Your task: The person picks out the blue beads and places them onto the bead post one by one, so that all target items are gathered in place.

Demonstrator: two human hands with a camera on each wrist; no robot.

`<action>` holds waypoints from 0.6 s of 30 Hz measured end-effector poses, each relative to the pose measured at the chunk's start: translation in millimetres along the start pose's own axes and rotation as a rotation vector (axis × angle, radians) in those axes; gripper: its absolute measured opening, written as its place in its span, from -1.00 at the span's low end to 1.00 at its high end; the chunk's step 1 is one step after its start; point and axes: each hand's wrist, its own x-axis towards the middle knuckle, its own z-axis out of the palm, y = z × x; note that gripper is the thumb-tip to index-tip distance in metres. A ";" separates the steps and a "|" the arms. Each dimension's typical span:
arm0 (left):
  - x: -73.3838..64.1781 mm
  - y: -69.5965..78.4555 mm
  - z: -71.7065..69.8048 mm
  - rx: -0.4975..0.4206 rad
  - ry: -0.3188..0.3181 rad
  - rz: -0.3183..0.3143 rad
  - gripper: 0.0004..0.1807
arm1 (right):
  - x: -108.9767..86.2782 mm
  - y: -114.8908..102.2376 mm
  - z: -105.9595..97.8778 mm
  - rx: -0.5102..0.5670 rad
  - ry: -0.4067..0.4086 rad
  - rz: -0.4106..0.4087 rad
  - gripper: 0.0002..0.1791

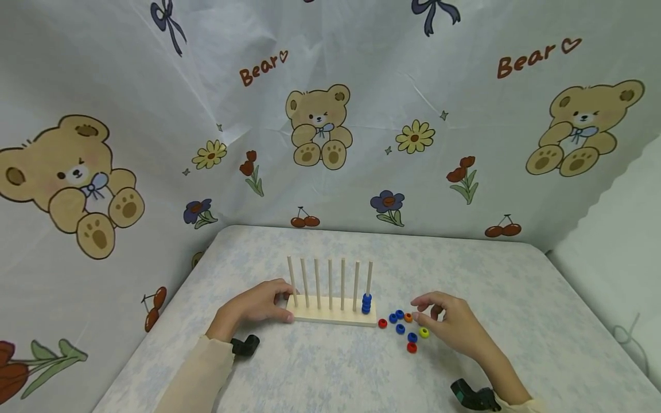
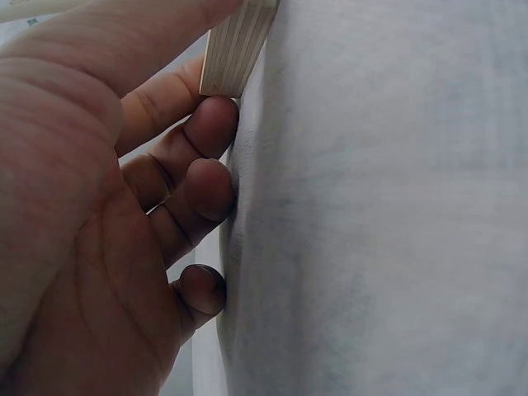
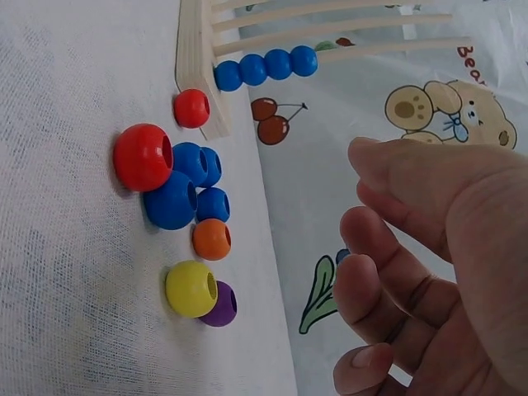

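A wooden peg stand [image 1: 330, 314] with several upright pegs stands on the table. Its left end is gripped by my left hand [image 1: 262, 301], thumb in front and fingers behind; the left wrist view shows the end of the base [image 2: 235, 58] there. Blue beads [image 1: 366, 304] are stacked on the rightmost peg. My right hand [image 1: 450, 321] hovers above the loose beads, fingers loosely bent, with nothing visible between them. Below it lie blue beads [image 3: 171, 200], red beads [image 3: 142, 157], an orange bead [image 3: 212, 239], a yellow bead [image 3: 190, 289] and a purple bead [image 3: 221, 305] partly hidden behind the yellow one.
A pale patterned cloth covers the table [image 1: 330, 373]. Behind it hangs a curtain [image 1: 372, 69] printed with bears and flowers. Black wrist cameras sit on the left wrist [image 1: 245, 346] and the right wrist [image 1: 474, 396]. A white surface [image 1: 619, 258] borders the table's right side.
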 end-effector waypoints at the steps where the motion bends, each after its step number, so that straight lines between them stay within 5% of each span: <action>1: 0.0 0.0 0.2 0.001 0.000 0.001 -0.52 | 0.0 1.0 0.7 0.006 -0.007 0.001 -0.76; 18: -0.7 2.4 0.3 -0.007 0.004 -0.009 -0.51 | -5.2 15.9 5.8 0.101 -0.140 -0.037 -0.80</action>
